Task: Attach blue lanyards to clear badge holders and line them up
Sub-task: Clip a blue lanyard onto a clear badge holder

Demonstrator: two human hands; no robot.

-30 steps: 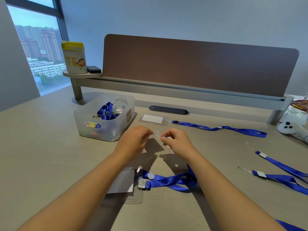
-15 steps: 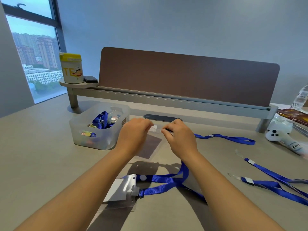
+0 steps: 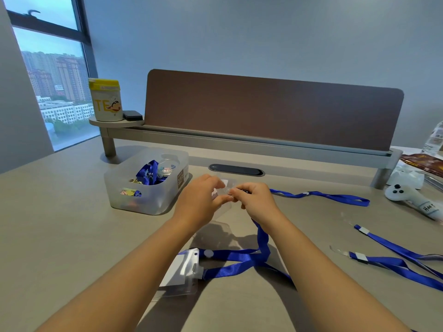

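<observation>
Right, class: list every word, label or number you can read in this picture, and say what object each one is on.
"TE": large yellow letters on the white canister with the yellow lid.
"Hae", then cut off: handwritten on a label on the white controller.
Dark label on the plastic bin: print too small to read.
Strip on the canister's lid: too blurred to read.

I see both bare forearms reaching forward over desk point(image 3: 60, 224), converging above it. Left hand point(image 3: 200, 200) raised off desk, back of hand up, fingers curled, thumb and fingertips pinching clear badge holder point(image 3: 221, 207) at its upper edge. Right hand point(image 3: 257, 202) just beside left, fingertips nearly touching it, fingers curled tight, pinching end of blue lanyard point(image 3: 262, 238). Wrists level, roughly straight, elbows out of frame below.
</observation>
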